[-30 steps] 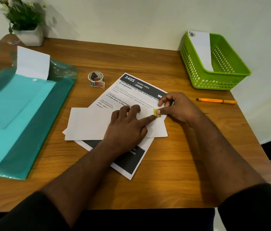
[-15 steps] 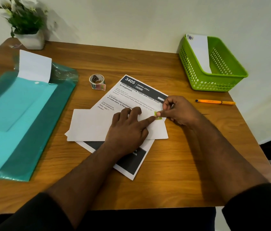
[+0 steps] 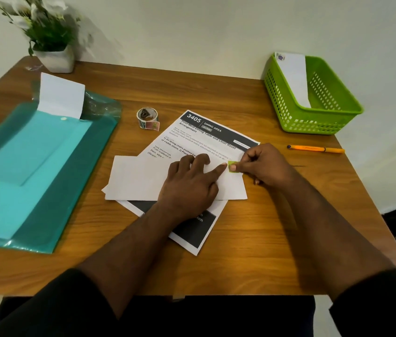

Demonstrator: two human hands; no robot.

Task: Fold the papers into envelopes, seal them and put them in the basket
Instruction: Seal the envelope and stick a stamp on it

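Dim warm light, soft focus, bowed edges.

Left hand (image 3: 188, 188) flat, right hand (image 3: 266, 166) pinching

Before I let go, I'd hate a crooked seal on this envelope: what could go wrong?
The green sticker sits near the folded envelope's right edge, so it might catch the printed sheet beneath. If the left hand lifts early, the fold may spring open.
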